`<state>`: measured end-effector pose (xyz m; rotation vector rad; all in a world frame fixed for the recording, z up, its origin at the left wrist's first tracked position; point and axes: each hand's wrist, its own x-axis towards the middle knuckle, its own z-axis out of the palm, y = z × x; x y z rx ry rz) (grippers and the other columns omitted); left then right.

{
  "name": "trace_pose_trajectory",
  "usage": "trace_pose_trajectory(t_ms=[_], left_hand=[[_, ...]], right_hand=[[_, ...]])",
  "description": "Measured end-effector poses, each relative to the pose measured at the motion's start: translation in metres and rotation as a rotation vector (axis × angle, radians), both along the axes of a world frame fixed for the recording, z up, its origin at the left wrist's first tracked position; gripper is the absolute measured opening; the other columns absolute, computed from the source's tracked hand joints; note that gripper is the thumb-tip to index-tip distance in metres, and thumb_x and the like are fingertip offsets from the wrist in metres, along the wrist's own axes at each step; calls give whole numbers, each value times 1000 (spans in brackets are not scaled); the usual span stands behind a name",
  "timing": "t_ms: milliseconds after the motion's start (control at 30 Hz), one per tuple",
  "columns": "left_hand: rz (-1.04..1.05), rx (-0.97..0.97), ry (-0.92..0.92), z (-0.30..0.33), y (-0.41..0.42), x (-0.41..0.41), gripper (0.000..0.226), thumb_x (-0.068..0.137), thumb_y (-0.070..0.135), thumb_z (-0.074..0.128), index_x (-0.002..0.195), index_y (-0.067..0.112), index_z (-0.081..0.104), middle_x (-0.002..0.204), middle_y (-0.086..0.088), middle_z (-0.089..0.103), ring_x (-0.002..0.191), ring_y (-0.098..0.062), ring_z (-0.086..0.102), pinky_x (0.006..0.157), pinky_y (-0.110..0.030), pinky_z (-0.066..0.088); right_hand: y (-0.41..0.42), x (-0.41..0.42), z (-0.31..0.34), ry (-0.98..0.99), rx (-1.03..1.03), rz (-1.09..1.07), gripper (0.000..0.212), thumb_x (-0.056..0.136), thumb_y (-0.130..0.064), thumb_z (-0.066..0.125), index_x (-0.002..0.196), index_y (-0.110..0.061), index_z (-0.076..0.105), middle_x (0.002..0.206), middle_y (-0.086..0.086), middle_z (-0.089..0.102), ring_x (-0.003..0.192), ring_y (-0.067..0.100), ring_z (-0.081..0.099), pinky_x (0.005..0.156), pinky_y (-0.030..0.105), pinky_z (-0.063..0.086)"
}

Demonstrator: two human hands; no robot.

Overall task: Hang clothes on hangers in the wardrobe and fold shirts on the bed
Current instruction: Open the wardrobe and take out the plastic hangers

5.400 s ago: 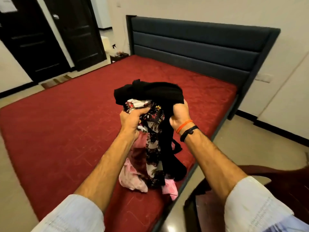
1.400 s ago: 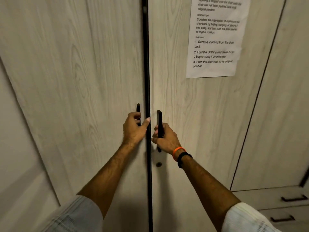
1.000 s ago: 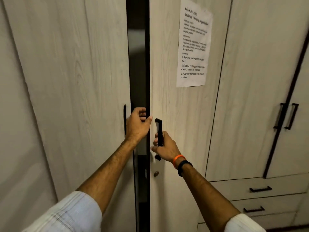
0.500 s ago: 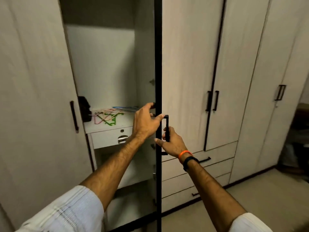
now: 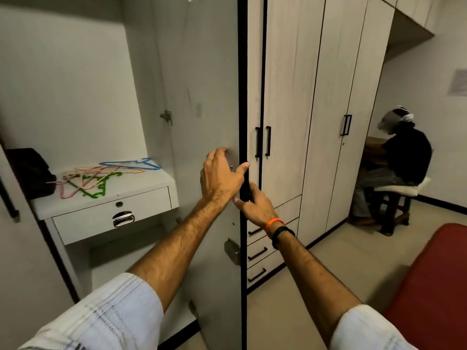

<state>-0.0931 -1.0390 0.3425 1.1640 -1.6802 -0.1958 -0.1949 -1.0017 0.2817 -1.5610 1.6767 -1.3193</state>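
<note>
Head view, sole view.

Right wardrobe door (image 5: 202, 97) swung open, seen nearly edge-on, black edge band running full height. Left hand (image 5: 221, 176) laid on the door's inner face near the edge, fingers (image 5: 217, 154) spread and lightly bent, thumb hooked over the black band. Right hand (image 5: 255, 205) on the outer side of the same edge; fingers there hidden behind the door, so cannot tell whether wrapped round the handle. Orange band and black band on that wrist.

Task items: plastic hangers (image 5: 101, 174) heaped loose on the shelf (image 5: 141, 184) inside the wardrobe, toward its back edge, above a drawer (image 5: 111, 213). Thin wire-like profiles in blue, pink, peach and green, hooks and bars interlocked. No garments in view; a corner of the red bed (image 5: 434, 279) at lower right.

Risks, as judged: thumb caught at the door edge if the door swings back; tangled hangers dragging neighbours off the shelf's front edge when one is lifted.

Materials: pale wood-grain laminate outside, matt grey-white inside, scuffed. Metal hinge (image 5: 166, 117), metal lock plate (image 5: 232, 251), chrome drawer pull. Dark boxy object (image 5: 30, 173) at the shelf's left end, unidentified. Another person seated (image 5: 399, 168) at far right.
</note>
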Motion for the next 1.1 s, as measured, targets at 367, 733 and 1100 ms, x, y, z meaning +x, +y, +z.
trace_pose_trajectory(t_ms=[367,733,1100], left_hand=[[105,115,165,-7,2,85,56,86,49,71,130,16,60,131,-1,64,104,-18,66,90,-26,47],[405,240,249,-32,-32,274,45,86,34,76,123,11,65,124,-3,67,116,-20,61,96,-23,42],[618,282,257,-42,-126,476,49,88,31,73,129,9,59,130,-7,63,119,-24,59,99,-31,46]], right_hand=[[22,66,11,54,-509,-71,38,81,-9,65,118,-17,58,114,-3,62,94,9,59,78,29,56],[-76,208,-11,106,-45,349,53,84,-8,72,133,-13,52,123,1,62,96,14,61,92,28,52],[-212,424,-13,131,-32,534,53,83,-9,72,132,-13,53,123,2,62,96,15,61,84,24,50]])
